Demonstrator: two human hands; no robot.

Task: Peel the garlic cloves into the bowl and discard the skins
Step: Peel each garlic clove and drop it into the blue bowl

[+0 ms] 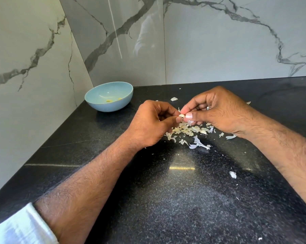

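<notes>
Black speckled stone forms the countertop, and both hands meet above a heap of garlic skins lying on it. Between them is a small pale garlic clove, held just above the heap. The left hand has its fingers curled, thumb and forefinger pinching the clove from the left. The right hand is curled too, its thumb tip and forefinger closed on the clove's right side; a ring shows on one of its fingers. Loose flakes of skin are scattered around the heap, with one larger white piece lying apart on the near right. A light blue bowl stands well to the left, near the corner of the marble-patterned wall, with a few yellowish peeled cloves in its bottom. A pale sleeve shows at the lower left.
</notes>
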